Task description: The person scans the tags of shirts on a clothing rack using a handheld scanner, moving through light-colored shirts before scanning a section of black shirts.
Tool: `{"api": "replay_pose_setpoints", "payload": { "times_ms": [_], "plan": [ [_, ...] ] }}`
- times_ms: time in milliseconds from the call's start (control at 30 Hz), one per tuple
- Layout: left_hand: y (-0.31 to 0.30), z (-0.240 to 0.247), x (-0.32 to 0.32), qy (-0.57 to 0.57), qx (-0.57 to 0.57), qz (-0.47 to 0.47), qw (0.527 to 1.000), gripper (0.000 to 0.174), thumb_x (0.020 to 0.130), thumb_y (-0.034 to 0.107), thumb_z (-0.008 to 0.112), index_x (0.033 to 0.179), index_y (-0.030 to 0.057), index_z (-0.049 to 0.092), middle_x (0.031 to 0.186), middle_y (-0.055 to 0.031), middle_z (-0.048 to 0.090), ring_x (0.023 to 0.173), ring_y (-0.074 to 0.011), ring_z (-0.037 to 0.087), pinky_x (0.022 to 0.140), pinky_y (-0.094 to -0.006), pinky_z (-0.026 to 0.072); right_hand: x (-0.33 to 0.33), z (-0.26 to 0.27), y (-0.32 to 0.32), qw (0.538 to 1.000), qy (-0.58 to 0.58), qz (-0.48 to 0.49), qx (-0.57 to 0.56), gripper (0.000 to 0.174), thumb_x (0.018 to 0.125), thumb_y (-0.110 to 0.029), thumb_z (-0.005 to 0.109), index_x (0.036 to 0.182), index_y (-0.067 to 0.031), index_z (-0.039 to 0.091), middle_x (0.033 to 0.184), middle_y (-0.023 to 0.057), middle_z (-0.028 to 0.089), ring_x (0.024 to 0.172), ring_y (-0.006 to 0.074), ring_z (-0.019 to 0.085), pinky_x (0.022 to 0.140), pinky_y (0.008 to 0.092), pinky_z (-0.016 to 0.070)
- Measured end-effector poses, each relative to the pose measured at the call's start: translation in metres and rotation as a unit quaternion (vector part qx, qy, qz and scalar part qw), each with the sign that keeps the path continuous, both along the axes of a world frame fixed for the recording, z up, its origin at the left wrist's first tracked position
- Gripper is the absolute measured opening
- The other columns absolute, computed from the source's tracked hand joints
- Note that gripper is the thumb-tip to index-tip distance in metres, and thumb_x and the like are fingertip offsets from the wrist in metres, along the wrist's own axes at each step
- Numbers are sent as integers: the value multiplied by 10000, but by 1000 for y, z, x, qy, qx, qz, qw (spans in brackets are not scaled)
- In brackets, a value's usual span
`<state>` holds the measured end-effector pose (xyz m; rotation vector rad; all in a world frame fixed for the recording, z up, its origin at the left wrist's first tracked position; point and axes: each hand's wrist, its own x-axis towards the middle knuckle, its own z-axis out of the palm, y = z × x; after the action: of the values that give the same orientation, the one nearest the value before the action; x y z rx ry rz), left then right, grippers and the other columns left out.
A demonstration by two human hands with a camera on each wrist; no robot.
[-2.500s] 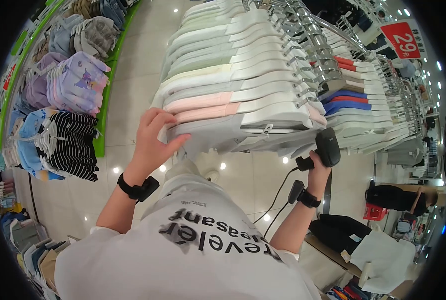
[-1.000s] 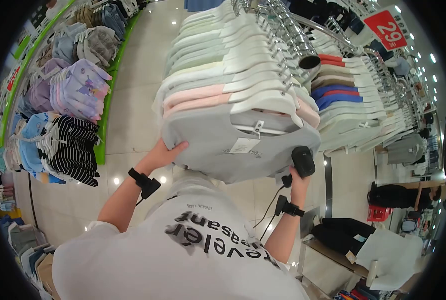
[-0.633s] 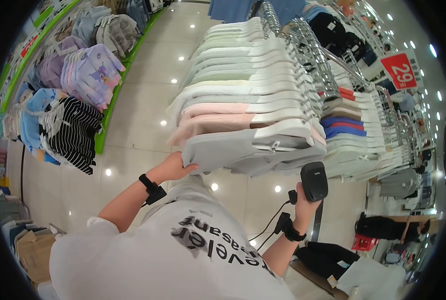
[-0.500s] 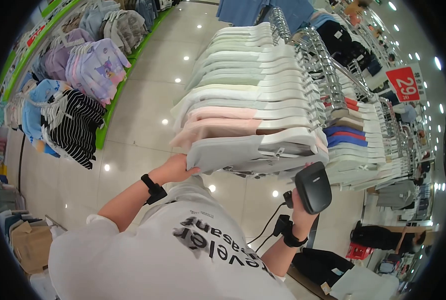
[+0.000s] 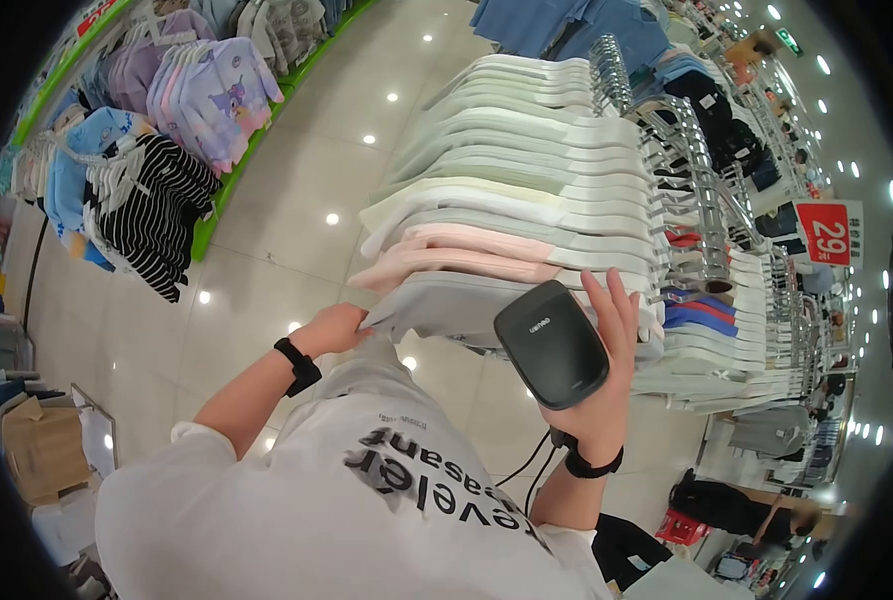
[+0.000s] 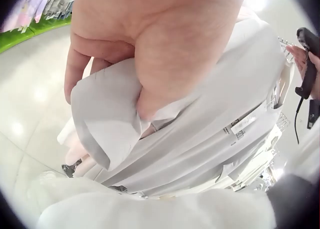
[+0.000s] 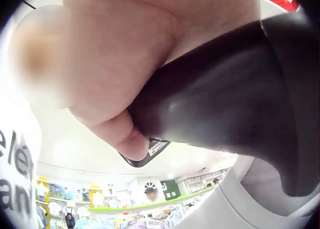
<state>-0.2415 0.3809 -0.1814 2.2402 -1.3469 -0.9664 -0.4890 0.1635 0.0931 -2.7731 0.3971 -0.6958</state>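
My L hand point(image 5: 335, 330) has the grey shirt point(image 5: 432, 300) pinched by its sleeve end, fingers narrow, thumb against the cloth; the L wrist cam shows the fold gathered under it. The shirt hangs at the near end of the rack point(image 5: 705, 235), right in front of the pink tops point(image 5: 457, 250), w/ its sleeve drawn out toward me. My R hand point(image 5: 612, 390) grips the black scanner point(image 5: 552, 345), handle lying in the palm w/ the thumb side round it, while a couple of fingers reach up fairly straight beside the shirt's shoulder. The R wrist cam is mostly palm & handle, so I can't tell exactly how the rest of those fingers lie.

Step in hand, as I judge it: steadying the shirt & presenting its front, scanner at the ready. The white tag point(image 6: 247, 121) lies against the shirt front in the L wrist cam; the scanner body blocks my view of it from the head cam. Next move calls for keeping the L pinch light but firm, turning the tag face-on, & lining the scanner up w/ it, w/o snagging the neckline or dragging the shirt off its hanger.
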Motion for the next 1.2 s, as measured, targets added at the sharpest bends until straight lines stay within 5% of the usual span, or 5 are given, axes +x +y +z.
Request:
{"api": "replay_pose_setpoints", "payload": {
  "times_ms": [500,700,767,867,1200],
  "plan": [
    [31,-13,56,-53,95,82,991,168,887,179,712,993,66,777,959,-179,747,918,-410,691,804,-493,554,55,-20,9,985,148,50,-74,666,665,-295,770,1255,2,689,1522,190,525,1433,423,453,1200,571,295],
    [2,40,65,-43,-109,149,982,171,920,103,659,1033,23,759,979,-190,750,921,-378,706,810,-445,568,57,-30,14,988,130,58,-67,652,682,-299,776,1261,-14,684,1432,210,553,1361,442,484,1159,580,329],
    [-19,65,57,138,-297,231,916,175,935,105,681,1049,-10,748,976,-185,749,888,-353,707,816,-393,563,56,-30,13,990,122,58,-48,645,674,-293,785,1248,-18,684,1366,228,555,1298,447,498,1137,589,337],
    [-47,92,46,142,-382,150,901,204,935,127,727,1074,-22,726,979,-163,734,882,-313,698,817,-368,550,61,-25,14,985,147,69,-57,640,653,-284,795,1226,-21,686,1339,240,551,1261,442,502,1135,585,329],
    [-88,100,21,111,-421,94,895,261,927,269,736,961,21,662,902,-141,663,832,-346,637,725,-418,501,65,-26,18,981,168,65,-65,607,627,-286,804,1168,-37,687,1312,235,558,1268,428,494,1138,591,309]
  ]
}}
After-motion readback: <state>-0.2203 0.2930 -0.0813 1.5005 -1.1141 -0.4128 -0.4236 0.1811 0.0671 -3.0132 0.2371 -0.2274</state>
